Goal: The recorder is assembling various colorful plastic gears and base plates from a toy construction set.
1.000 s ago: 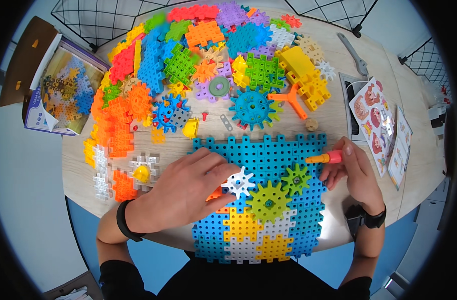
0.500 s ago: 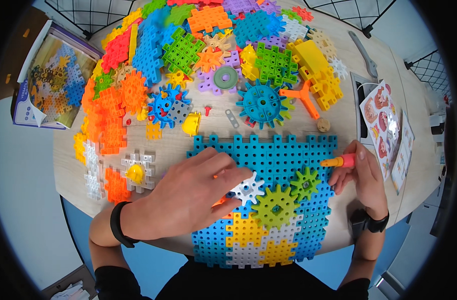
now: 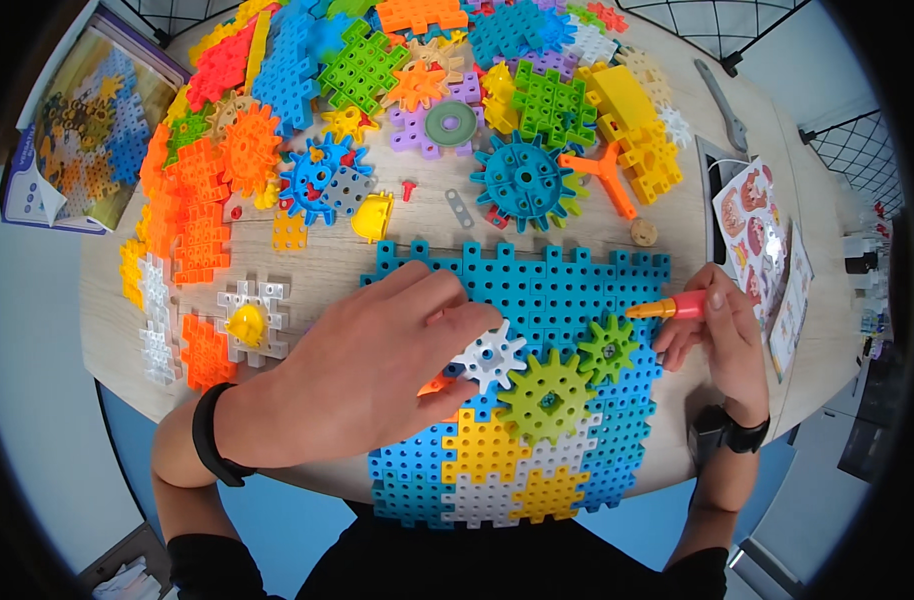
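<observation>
A panel of interlocking toy plates (image 3: 548, 300), teal at the far side with blue, yellow and white pieces nearer me, lies in front of me. My left hand (image 3: 362, 365) reaches over its left part, thumb and fingers closed at the left edge of a white gear (image 3: 492, 357). Under that hand a bit of an orange piece (image 3: 437, 384) shows; the rest is hidden. Beside the white gear sit a large green gear (image 3: 548, 398) and a smaller green gear (image 3: 607, 350). Off the panel's right edge, my right hand (image 3: 722, 325) grips a toy screwdriver (image 3: 685, 305), its orange tip pointing left.
Piled beyond the panel are many coloured plates and gears, including a teal gear (image 3: 522, 182) and a blue gear (image 3: 317, 182). A yellow helmet-like piece (image 3: 247, 325) rests on a clear plate at left. Sticker sheets (image 3: 752, 220) lie right; a picture box (image 3: 92, 130) stands far left.
The whole view has shifted, so the table things sit slightly higher and further left. Both hands keep nearly the same hold on the white gear and the screwdriver.
</observation>
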A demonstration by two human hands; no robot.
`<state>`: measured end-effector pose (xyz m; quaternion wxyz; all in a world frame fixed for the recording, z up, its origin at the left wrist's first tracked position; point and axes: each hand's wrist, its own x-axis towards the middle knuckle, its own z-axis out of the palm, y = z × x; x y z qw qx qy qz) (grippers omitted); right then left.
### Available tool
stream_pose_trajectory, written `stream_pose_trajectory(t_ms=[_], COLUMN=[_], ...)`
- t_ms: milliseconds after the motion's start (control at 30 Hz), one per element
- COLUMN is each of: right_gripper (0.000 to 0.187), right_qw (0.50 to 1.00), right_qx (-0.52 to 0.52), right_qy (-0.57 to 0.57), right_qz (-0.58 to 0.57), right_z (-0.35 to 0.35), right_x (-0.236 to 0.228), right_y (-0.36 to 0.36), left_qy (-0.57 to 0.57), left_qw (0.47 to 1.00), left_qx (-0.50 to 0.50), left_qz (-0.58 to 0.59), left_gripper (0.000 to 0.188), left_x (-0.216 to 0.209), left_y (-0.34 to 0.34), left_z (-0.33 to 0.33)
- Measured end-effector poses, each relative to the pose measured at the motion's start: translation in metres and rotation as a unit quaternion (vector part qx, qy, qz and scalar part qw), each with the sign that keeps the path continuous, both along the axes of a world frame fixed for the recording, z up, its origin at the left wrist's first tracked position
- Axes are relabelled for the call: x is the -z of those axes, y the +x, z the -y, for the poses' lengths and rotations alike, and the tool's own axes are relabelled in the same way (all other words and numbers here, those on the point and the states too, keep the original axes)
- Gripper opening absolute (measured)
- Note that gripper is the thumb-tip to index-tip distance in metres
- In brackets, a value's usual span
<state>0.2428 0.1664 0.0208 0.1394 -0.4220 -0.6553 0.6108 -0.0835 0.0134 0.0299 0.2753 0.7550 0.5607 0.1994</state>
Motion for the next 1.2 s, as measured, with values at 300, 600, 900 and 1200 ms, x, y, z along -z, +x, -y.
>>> stream_pose_trajectory(t_ms=[300,600,900,1200], right_gripper=[0.046,0.043,0.041,0.046], right_qw=[0.999,0.997,0.996,0.994], right_qx=[-0.008,-0.008,-0.015,-0.037], right_qy=[-0.038,-0.069,-0.088,-0.085], right_qz=[-0.014,-0.013,-0.023,-0.054], right_z=[-0.003,-0.002,-0.005,-0.009], right_x=[-0.002,-0.002,-0.004,0.006], right_y=[0.002,0.005,0.000,0.003], left_qy=[-0.020,-0.022,0.122,0.095], left_qw=[1.000,0.999,0.976,0.947], left_qx=[0.012,-0.030,-0.124,-0.260], left_qz=[-0.013,0.009,-0.128,-0.165], left_gripper=[0.055,0.060,0.018,0.012], left_x=[-0.005,-0.027,-0.026,-0.048], left_y=[-0.001,-0.007,-0.045,-0.063], left_z=[0.000,0.006,-0.030,-0.049])
